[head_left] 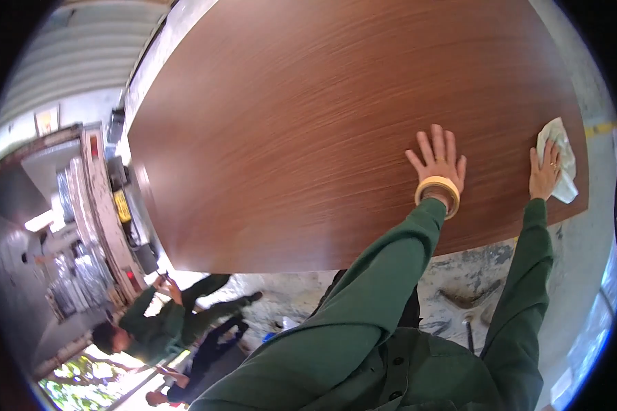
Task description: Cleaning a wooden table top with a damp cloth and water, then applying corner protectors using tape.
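Observation:
A large brown wood-grain panel (308,130) stretches out before me. My left hand (440,161) lies flat on it with fingers spread, a ring on one finger and nothing held. Around my left wrist sits a roll of yellowish tape (418,195), worn like a bracelet. Close to the panel's right end, my right hand (544,172) presses a crumpled white cloth (566,171) against the surface. The cloth spreads out beyond the fingers on the right, and part of it is under the hand.
At the left stands a vehicle with an open cargo bed (99,205) holding wrapped goods. Two other people are at the lower left, one in a green shirt (151,335), one in dark clothes (209,356). Stained concrete floor (288,294) shows below the panel's near edge.

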Tool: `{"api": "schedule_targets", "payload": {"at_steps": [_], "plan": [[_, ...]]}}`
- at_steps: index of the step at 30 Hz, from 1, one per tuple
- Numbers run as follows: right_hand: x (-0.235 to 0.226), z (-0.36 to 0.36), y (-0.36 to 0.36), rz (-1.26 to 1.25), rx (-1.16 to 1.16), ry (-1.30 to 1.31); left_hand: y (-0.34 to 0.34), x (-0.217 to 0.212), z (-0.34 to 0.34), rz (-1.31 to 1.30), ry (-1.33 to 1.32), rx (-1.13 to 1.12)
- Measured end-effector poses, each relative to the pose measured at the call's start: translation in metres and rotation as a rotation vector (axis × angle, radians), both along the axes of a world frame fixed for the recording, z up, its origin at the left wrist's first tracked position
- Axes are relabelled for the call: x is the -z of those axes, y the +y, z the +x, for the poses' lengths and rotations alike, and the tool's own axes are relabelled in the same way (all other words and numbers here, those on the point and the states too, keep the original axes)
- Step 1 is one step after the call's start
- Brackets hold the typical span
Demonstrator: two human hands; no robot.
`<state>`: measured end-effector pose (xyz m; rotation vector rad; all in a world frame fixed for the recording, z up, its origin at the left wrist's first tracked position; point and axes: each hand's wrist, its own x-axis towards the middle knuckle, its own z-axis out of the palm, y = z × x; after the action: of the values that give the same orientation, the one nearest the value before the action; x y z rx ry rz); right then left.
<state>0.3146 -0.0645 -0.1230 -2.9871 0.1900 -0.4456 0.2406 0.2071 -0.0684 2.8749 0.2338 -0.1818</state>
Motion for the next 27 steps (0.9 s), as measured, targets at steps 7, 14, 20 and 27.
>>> {"api": "schedule_targets", "payload": {"at_steps": [7,14,20,27], "plan": [[-0.006,-0.063,0.161,0.015,-0.088,0.151,0.109,-0.005,-0.149,-0.190,0.006,0.128],[-0.021,-0.149,0.366,-0.079,-0.396,0.185,0.249,-0.008,-0.363,-0.072,0.054,-0.301],[-0.047,-0.262,0.575,-0.036,-0.998,0.211,0.273,0.027,-0.581,-0.128,0.217,-0.983],[-0.021,-0.439,0.664,0.348,-1.833,0.517,0.165,0.023,-0.753,-0.906,0.802,-1.295]]}}
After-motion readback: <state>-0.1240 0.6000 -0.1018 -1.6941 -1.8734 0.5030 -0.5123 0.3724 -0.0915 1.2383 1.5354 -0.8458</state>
